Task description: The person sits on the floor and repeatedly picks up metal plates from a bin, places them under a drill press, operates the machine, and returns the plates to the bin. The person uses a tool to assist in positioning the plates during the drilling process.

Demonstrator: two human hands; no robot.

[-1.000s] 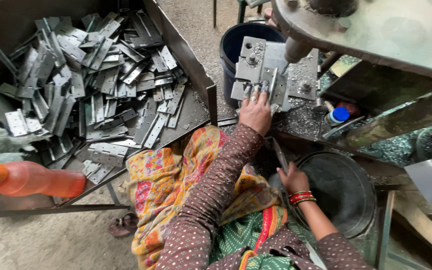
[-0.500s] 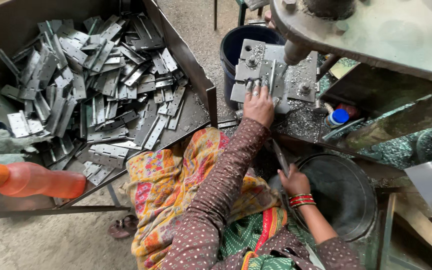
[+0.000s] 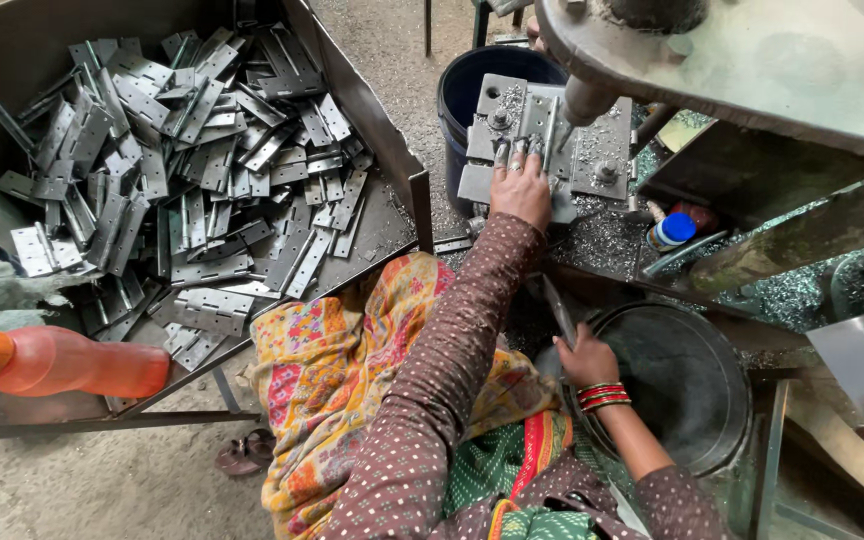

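Metal strip (image 3: 549, 128) lies on the drill jig plate (image 3: 592, 160) under the spindle (image 3: 588, 100). Left hand (image 3: 521, 188) presses it, fingers flat. Right hand (image 3: 586, 360) closed around a flat metal piece (image 3: 558, 308) beside the black tub (image 3: 687, 385). Hinge bin (image 3: 372, 110) left.

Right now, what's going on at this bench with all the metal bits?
A person seated at a drill press has the left hand pressed on a flat grey metal hinge piece in the steel jig plate under the spindle. The right hand grips a narrow metal piece at the rim of a round black pan. A large metal tray to the left holds a heap of grey hinge plates. An orange plastic bottle lies nearby.
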